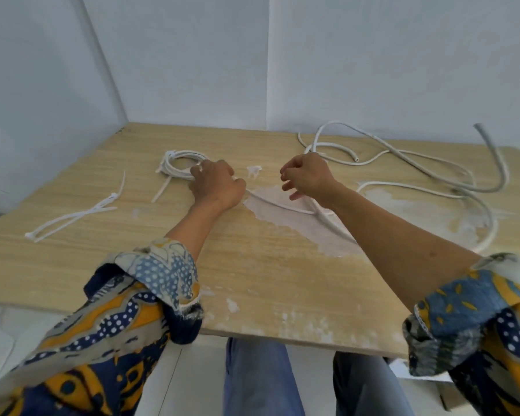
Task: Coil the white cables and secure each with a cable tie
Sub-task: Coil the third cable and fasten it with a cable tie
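A coiled white cable [177, 165] lies at the table's far left-centre, with a cable tie tail [162, 189] sticking out toward me. My left hand [218, 186] lies over the coil's right side, its fingers curled down onto the loops. From under that hand a loose stretch of white cable [285, 207] runs right across a pale worn patch. My right hand [308, 175] hovers above this stretch with loosely curled fingers and holds nothing. Another loose white cable [403, 159] sprawls in wide loops at the far right.
Several spare white cable ties [72, 217] lie on the wooden table [252, 274] at the left. A small white scrap [254, 171] sits between my hands. White walls close off the back and left. My knees show below the near edge.
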